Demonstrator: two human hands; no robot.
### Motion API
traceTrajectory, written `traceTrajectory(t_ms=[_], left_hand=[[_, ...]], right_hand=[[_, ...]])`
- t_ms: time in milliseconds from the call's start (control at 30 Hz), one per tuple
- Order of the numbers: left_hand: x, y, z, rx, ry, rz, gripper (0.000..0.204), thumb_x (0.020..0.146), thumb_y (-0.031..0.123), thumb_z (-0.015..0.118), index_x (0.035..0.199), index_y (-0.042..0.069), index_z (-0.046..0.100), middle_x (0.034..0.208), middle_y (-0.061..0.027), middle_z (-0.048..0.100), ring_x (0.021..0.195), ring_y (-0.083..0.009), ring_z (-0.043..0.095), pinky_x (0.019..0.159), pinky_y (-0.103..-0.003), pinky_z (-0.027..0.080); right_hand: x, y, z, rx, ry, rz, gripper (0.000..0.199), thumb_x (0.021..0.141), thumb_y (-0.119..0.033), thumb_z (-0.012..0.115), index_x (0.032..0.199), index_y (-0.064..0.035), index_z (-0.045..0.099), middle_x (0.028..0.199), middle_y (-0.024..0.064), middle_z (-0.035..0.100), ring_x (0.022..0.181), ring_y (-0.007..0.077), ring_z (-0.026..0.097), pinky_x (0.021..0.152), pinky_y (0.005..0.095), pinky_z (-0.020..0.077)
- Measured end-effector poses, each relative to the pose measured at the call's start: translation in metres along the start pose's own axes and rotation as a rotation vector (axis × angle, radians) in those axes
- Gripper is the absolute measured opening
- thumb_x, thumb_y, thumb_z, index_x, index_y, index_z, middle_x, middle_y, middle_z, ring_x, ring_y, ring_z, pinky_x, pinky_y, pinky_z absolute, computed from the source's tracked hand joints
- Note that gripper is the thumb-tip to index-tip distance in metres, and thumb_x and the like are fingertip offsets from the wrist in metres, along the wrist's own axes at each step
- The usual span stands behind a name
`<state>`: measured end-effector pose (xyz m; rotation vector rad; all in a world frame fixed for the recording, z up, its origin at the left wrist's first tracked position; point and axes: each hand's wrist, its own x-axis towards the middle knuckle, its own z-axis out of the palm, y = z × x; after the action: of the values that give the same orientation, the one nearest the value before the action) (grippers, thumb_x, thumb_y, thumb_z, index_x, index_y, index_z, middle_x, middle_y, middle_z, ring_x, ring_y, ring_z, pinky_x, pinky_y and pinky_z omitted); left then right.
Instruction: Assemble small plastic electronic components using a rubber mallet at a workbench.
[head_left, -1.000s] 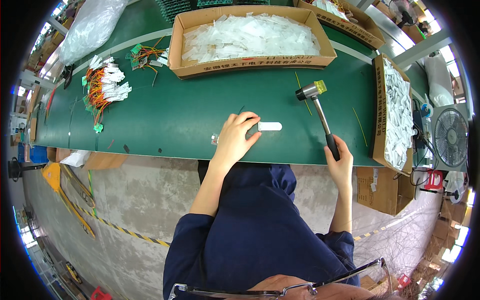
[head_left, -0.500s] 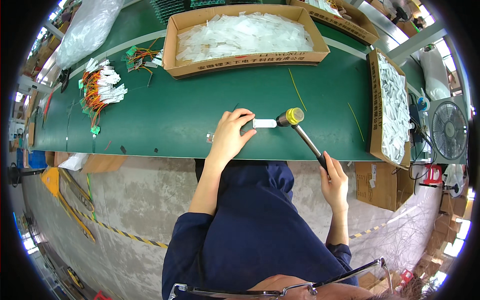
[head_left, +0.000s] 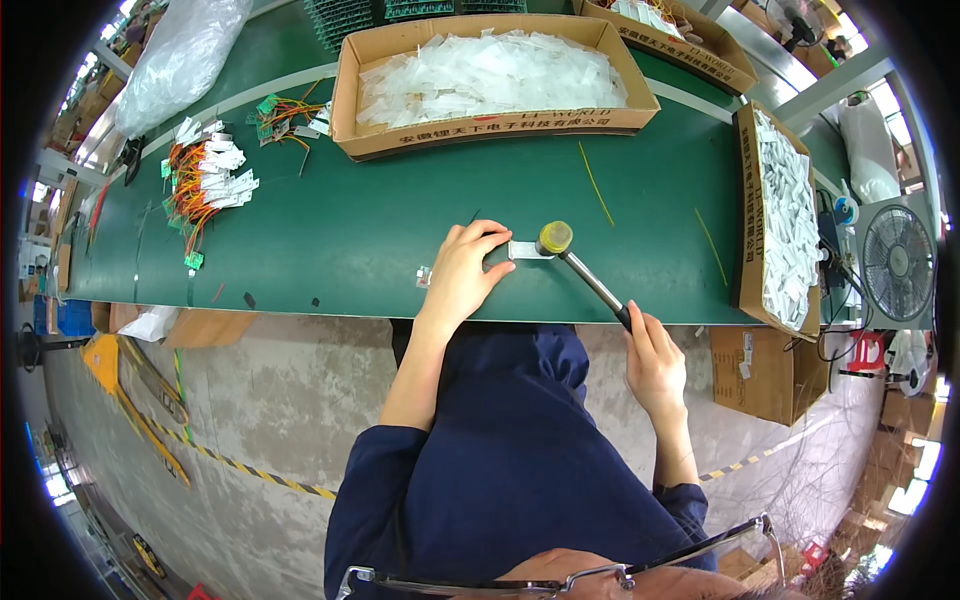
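My left hand (head_left: 462, 272) rests near the front of the green bench, its thumb and fingertips closed around the left end of a small flat white piece (head_left: 522, 250). That piece lies flat, sticking out to the right of my fingertips. My right hand (head_left: 657, 365) is wrapped round the dark grip of a mallet (head_left: 592, 280) with a metal shaft and a yellow face. The mallet's head (head_left: 554, 237) covers the right end of the white piece; whether they touch I cannot tell. A small clear-and-red bit (head_left: 424, 277) lies beside my left wrist.
An open cardboard box (head_left: 500, 130) of translucent strips stands at the back. Another box (head_left: 748, 215) with white pieces is at the right, near a fan (head_left: 898, 262). Wired white parts (head_left: 222, 172) lie at the left. Two thin yellow strips (head_left: 596, 183) lie right of centre.
My right hand has moved left, carrying the mallet's head from beside the white piece to over its right end. My left hand stays almost where it was.
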<state>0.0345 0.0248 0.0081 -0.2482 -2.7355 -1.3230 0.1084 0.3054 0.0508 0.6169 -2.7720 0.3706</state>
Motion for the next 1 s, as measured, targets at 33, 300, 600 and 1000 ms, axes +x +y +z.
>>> traceTrajectory(t_ms=[33, 300, 600, 1000], left_hand=[[0.0, 0.001, -0.001, 0.0, 0.0, -0.003, 0.039, 0.076, 0.013, 0.077, 0.112, 0.004, 0.068, 0.117, -0.0009, 0.063, 0.103, -0.0239, 0.053, 0.088, -0.034, 0.049], [0.0, -0.001, 0.001, -0.006, 0.021, 0.037, 0.039, 0.075, 0.013, 0.077, 0.112, 0.004, 0.068, 0.117, -0.0011, 0.062, 0.103, -0.0251, 0.053, 0.092, -0.035, 0.046], [-0.001, 0.001, 0.0, -0.012, -0.004, -0.007, 0.039, 0.076, 0.013, 0.076, 0.114, 0.005, 0.068, 0.118, 0.0001, 0.062, 0.102, -0.023, 0.053, 0.088, -0.033, 0.048], [-0.004, 0.0, 0.002, 0.059, 0.024, 0.064, 0.038, 0.078, 0.011, 0.075, 0.114, 0.004, 0.067, 0.118, -0.0024, 0.062, 0.102, -0.0245, 0.055, 0.09, -0.035, 0.049]], right_hand=[[0.002, -0.002, -0.001, 0.001, 0.001, -0.004, 0.042, 0.084, -0.002, 0.065, 0.125, 0.0026, 0.057, 0.102, 0.0118, 0.062, 0.083, 0.0265, 0.065, 0.068, 0.0344, 0.0548], [0.007, -0.015, 0.009, 0.066, -0.035, -0.048, 0.043, 0.084, -0.004, 0.065, 0.126, 0.0009, 0.058, 0.101, 0.0117, 0.062, 0.084, 0.0246, 0.065, 0.067, 0.0336, 0.055], [0.012, 0.007, -0.013, 0.271, 0.137, 0.307, 0.038, 0.094, -0.003, 0.057, 0.132, 0.0022, 0.053, 0.109, 0.0207, 0.063, 0.091, 0.0312, 0.067, 0.08, 0.0323, 0.0518], [0.008, 0.066, 0.029, 0.552, 0.168, 0.659, 0.033, 0.098, -0.012, 0.053, 0.128, 0.0041, 0.054, 0.099, 0.0137, 0.068, 0.087, 0.0171, 0.063, 0.082, 0.0293, 0.0487]])
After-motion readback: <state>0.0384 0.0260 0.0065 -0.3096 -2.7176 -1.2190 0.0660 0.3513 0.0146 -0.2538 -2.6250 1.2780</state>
